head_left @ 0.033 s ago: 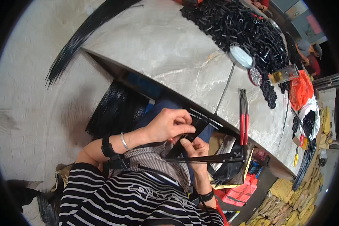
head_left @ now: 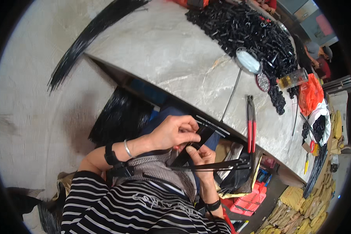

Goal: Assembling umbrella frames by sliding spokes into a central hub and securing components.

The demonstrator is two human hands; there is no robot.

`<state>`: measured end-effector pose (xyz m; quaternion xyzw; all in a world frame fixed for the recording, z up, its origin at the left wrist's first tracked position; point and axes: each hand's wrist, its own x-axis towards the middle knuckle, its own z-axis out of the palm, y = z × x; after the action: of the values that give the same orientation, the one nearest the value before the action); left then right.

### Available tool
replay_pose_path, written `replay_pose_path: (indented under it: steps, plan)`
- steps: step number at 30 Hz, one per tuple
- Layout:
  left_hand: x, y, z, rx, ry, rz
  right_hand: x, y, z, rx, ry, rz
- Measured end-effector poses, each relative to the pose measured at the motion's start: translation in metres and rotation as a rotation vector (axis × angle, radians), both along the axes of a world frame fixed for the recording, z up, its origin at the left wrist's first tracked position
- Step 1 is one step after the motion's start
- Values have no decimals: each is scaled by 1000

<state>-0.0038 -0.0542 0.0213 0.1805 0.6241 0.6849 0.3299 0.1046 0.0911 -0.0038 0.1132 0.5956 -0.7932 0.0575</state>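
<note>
Table point(head_left: 175, 58) moderately bright, deep shadow beneath it; shapes beyond it bend and soften toward the dark fisheye rim.

A workshop is indicated: on the worktop point(head_left: 171, 50), small black parts point(head_left: 245, 31) are heaped and red-handled pincers point(head_left: 250, 132) laid; across its left end black strips point(head_left: 97, 29) are bundled; beyond its right, yellow sacks point(head_left: 292, 197) piled.

A bundle of strands point(head_left: 90, 38) overhangs the left end of the tabletop point(head_left: 171, 50). Toward the far side spreads a heap of small pieces point(head_left: 245, 29), with a jar point(head_left: 293, 79) and a bag point(head_left: 310, 93) at its right. Pliers point(head_left: 249, 126) lie at the near edge, right of the right hand point(head_left: 204, 156).
</note>
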Motion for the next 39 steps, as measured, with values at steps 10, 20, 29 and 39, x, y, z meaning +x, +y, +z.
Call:
replay_pose_path:
  steps: [10, 20, 29, 39]
  plan:
    - [-168, 30, 34, -481, 835, 156, 0, 5, -16, -70, -127, -22]
    - [-274, 105, -9, -642, 1006, 434, -5, 7, -10, -87, -129, -96]
    - [-282, 110, -7, -698, 1111, 520, -1, 15, -30, -131, -75, -4]
    - [-283, 125, -7, -810, 1038, 473, 1, 18, -30, -129, -63, -1]
